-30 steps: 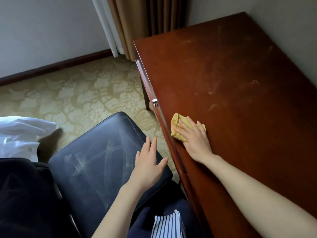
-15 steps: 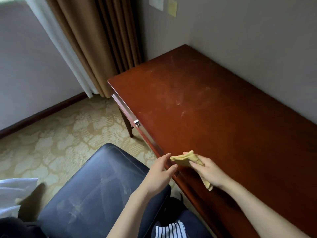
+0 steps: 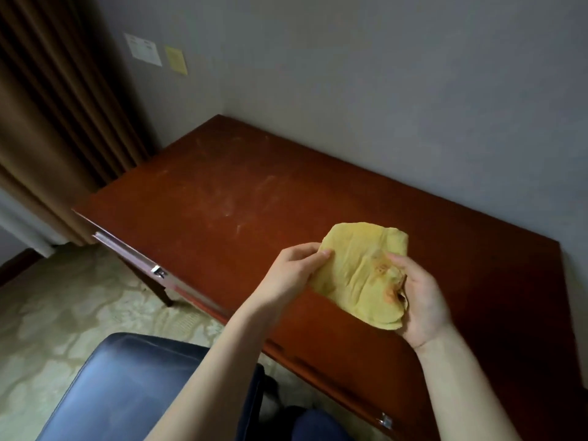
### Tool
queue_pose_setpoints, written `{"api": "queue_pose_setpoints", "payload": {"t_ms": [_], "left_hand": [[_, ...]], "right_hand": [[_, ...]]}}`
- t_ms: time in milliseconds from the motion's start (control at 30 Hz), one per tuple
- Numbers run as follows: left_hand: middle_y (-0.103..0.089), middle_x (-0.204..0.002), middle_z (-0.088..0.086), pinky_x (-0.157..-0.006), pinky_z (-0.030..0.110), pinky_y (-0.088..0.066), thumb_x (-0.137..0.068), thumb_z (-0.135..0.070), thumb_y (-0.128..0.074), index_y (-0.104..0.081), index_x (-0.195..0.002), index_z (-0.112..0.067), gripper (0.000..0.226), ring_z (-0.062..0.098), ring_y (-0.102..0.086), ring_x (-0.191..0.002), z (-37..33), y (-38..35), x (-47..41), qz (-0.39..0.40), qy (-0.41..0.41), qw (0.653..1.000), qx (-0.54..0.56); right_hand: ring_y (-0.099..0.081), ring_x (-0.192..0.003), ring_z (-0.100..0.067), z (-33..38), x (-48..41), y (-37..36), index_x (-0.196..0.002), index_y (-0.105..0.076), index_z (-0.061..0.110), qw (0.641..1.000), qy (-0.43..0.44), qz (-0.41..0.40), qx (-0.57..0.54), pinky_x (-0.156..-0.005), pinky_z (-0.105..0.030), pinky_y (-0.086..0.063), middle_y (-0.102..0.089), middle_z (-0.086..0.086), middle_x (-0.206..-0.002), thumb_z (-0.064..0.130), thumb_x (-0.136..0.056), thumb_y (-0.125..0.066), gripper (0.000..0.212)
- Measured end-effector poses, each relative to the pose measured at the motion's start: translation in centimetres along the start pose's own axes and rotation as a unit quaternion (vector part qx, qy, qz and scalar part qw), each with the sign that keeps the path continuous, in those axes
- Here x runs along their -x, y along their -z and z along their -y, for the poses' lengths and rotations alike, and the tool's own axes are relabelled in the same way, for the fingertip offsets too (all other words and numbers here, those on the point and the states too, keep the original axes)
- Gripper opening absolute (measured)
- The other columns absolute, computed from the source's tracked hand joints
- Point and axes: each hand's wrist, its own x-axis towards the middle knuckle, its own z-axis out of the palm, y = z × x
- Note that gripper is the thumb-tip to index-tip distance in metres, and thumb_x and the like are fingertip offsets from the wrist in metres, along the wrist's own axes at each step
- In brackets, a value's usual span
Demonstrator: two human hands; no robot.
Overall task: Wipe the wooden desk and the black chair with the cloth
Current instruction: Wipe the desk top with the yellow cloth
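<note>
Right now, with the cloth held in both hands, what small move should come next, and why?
Probably fold the cloth so its orange stain turns inward: left hand and right hand hold it spread above the desk, stain showing, and pale smears mark the far desktop.

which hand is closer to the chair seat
Left. The left hand grips the cloth on the side nearer the chair seat; the right hand holds its far side.

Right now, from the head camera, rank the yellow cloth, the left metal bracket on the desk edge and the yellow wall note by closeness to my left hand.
1. yellow cloth: gripped by the left hand itself.
2. metal bracket: on the desk front edge, left of the hand.
3. yellow note: high on the far wall.
</note>
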Motion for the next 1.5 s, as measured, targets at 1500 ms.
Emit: {"api": "queue_pose_setpoints", "payload": {"t_ms": [1500], "left_hand": [[-0.048,-0.13,-0.007,-0.105,0.041,-0.036,-0.099,-0.029,-0.046,-0.052,-0.132,-0.027,0.034,0.014,-0.042,-0.121,-0.9,1.4,-19.0,0.176,-0.167,0.89,-0.387]], "right_hand": [[-0.069,-0.091,-0.014,0.6,-16.2,-0.4,-0.123,-0.059,0.027,0.925,0.167,-0.34,-0.009,-0.062,-0.023,-0.051,-0.071,0.0,-0.107,0.021,-0.091,-0.059,0.033]]}}
